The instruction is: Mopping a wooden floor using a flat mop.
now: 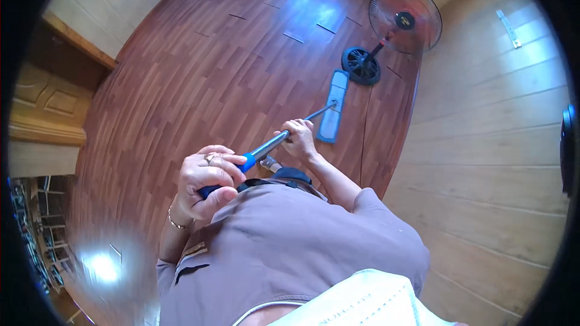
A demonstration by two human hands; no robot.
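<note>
Well beyond both hands' grip, mop head [333,106].

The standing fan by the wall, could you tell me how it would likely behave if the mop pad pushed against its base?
The standing fan looks top-heavy: a wide caged head on a thin pole, so it may wobble or tip. Its round base sits flat on the smooth wooden floor, so it would probably slide rather than roll. The mop pad lies close beside it.
</note>
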